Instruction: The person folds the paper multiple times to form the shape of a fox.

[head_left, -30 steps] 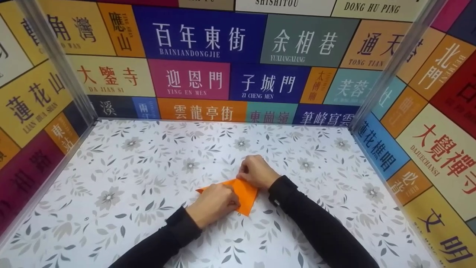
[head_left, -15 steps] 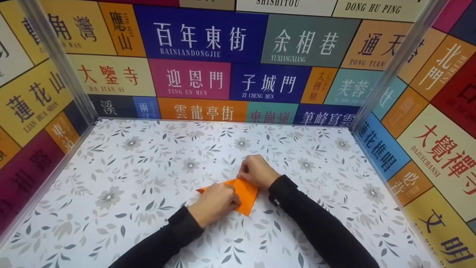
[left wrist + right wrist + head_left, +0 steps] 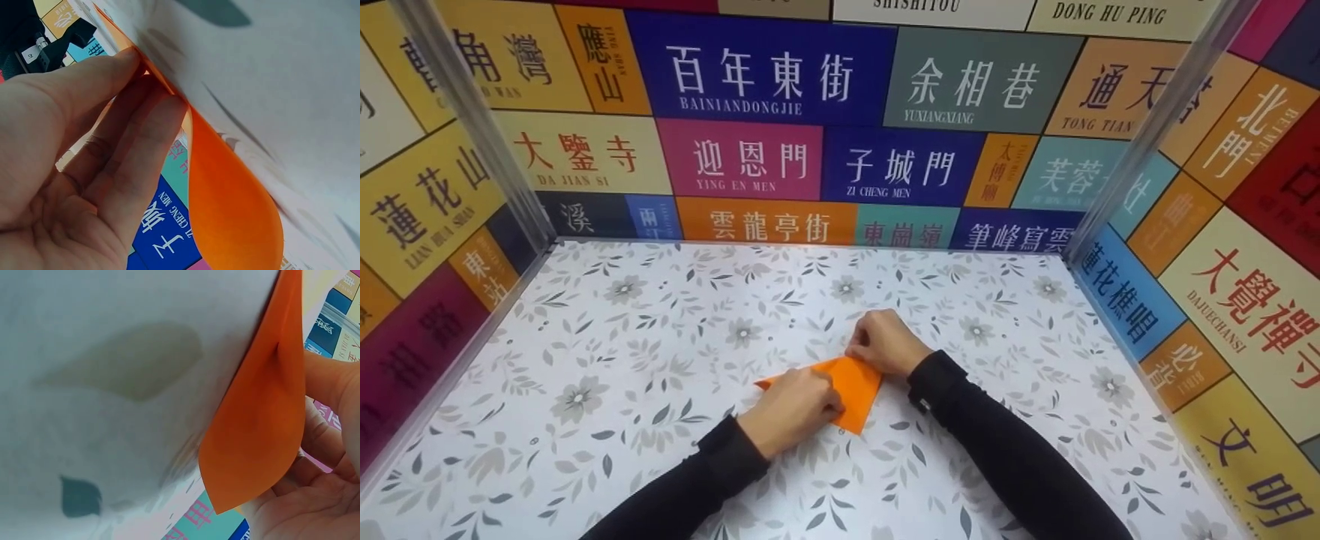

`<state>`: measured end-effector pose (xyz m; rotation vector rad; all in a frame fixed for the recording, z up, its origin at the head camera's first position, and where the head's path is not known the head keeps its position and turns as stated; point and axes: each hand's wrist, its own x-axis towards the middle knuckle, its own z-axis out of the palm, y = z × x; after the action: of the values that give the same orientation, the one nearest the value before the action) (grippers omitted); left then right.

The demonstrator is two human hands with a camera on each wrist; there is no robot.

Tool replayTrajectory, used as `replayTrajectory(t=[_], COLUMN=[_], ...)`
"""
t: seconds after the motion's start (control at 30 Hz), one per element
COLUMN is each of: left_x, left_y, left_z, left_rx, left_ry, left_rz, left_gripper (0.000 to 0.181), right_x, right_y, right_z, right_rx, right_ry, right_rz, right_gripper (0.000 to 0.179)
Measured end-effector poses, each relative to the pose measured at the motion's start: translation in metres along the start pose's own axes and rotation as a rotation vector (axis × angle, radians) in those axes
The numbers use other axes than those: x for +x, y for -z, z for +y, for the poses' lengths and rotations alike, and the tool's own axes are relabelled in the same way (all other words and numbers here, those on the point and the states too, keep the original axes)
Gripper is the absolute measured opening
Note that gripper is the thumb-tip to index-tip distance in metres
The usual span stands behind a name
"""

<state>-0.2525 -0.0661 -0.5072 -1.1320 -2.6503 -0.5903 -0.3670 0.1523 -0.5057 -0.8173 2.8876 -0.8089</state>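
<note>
A folded sheet of orange paper lies on the table, with one pointed corner toward the front and another to the left. My left hand covers its left part with curled fingers. In the left wrist view the thumb and fingertips of that hand hold the paper, and a loose flap bulges out beside them. My right hand pinches the paper's upper right edge. From the right wrist, a curved orange flap hides the fingertips of the right hand.
A white tabletop with grey flowers and leaves surrounds the paper. Panels covered in coloured name signs stand at the back and both sides. Clear strips run up the corners.
The right hand has shifted slightly to the right along the paper's top edge, baring a little more of it. The left hand and the paper stay nearly in place.
</note>
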Motion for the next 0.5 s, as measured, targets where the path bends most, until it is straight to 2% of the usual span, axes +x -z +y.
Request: replayTrajectory(t=[0.13,0.5], left_x=[0.0002,-0.0001], left_y=[-0.0001,0.0005], left_z=[-0.0005,-0.0003], left_rx=[0.017,0.021], left_ry=[-0.018,-0.014], left_rz=[0.014,0.009], left_gripper=[0.023,0.017], right_x=[-0.0007,-0.001], right_y=[0.001,0.001], right_z=[-0.0011,-0.0002], right_rx=[-0.002,0.009], right_ry=[0.008,-0.006], right_rz=[0.006,0.005], right_gripper=[0.01,0.01])
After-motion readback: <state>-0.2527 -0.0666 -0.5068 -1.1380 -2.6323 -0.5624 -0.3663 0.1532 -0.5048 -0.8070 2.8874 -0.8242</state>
